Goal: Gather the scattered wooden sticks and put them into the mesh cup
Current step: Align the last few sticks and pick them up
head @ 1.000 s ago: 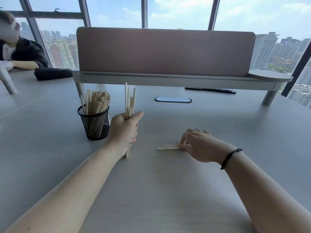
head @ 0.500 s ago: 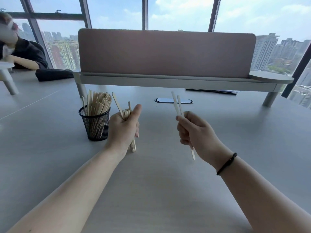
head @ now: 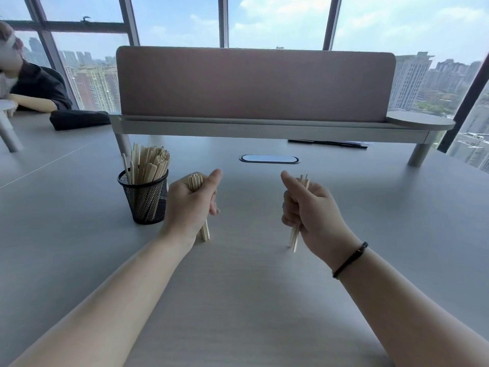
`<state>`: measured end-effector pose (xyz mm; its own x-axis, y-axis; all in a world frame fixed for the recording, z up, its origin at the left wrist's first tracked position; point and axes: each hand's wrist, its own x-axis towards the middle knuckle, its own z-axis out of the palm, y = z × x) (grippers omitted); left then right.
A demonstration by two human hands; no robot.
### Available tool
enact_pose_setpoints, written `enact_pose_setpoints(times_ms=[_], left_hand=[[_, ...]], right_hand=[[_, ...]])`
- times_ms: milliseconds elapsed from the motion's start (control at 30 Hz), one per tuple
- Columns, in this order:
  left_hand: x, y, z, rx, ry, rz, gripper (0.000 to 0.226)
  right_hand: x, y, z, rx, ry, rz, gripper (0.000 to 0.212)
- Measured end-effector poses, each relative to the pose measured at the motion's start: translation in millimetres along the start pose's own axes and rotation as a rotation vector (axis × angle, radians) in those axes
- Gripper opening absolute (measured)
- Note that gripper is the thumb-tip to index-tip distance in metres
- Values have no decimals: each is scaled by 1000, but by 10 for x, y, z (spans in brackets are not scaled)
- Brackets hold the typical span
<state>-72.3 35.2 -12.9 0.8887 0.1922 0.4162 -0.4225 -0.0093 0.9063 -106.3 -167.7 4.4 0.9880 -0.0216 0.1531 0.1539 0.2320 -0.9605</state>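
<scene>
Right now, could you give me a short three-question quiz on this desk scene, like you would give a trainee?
1. True or false: the mesh cup is empty.
2. What does the left hand hold?
A. a bundle of sticks
B. a pen
C. nothing
3. Fill in: the right hand grips a few sticks, and its wrist wears a black ____.

Key: 1 false; 2 A; 3 band.
</scene>
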Motion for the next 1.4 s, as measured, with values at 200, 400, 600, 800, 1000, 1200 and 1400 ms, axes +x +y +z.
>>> enact_pose_setpoints(times_ms=[200,400,600,800,1000,1200,1400], left_hand=[[-9,57,-21,-19,-19,61,47],[-34,175,-45,-90,-218,-98,63],[-102,81,-9,85,-214,-166,68],[-71,346,-117,-52,-217,-164,63],[491,1045,-625,-218,137,4,72],[1088,990,-1158,223,281,81,69],[1136,468,-1199,527,44,-153,47]], right_hand=[[-48,-45,-22,84,-1,52,64],[-22,-33,-33,189,-146,144,74],[-70,65,158,123,-177,191,83],[-25,143,483,1,-24,219,57],[224,23,1126,39,-124,201,54],[563,-386,1984,105,-179,10,58],[881,-516,2441,71,-164,-103,56]])
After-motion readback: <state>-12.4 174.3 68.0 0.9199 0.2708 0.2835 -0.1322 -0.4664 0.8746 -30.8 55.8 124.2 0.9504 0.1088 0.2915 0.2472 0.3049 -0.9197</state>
